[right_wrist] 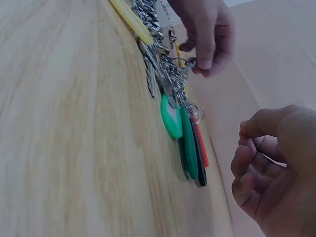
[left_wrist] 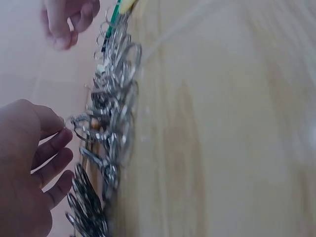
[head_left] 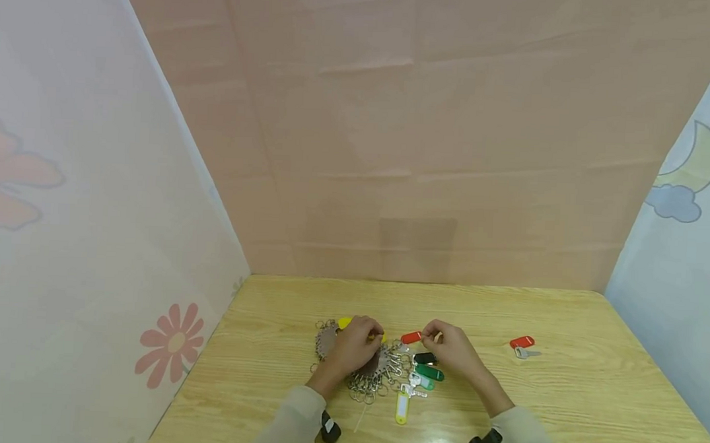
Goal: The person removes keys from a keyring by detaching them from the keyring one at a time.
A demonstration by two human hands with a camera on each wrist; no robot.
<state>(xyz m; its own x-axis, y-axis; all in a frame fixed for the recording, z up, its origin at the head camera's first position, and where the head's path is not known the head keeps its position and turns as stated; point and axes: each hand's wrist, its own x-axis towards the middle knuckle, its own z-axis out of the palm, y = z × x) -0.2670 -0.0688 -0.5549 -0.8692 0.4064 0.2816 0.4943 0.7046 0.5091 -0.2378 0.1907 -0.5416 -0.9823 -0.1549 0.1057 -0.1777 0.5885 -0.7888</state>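
Observation:
In the head view my left hand (head_left: 354,346) is over a pile of metal key rings and clasps (head_left: 367,384). The left wrist view shows its thumb and forefinger pinching a small metal key ring (left_wrist: 75,121) at the pile's edge. My right hand (head_left: 453,351) hovers just right of a red key tag (head_left: 411,337), fingers curled and thumb meeting forefinger; nothing shows between them in the right wrist view. Below that tag lie a black tag (head_left: 424,358), a dark green tag (head_left: 430,372), a light green tag (head_left: 424,382) and a yellow tag (head_left: 402,408), with keys (head_left: 416,391) among them.
Farther right on the wooden table (head_left: 591,390) lies another red tag (head_left: 523,342) with a key (head_left: 526,353). A grey disc (head_left: 326,338) ringed with metal loops sits left of my left hand. Cloth-like walls stand behind and on both sides.

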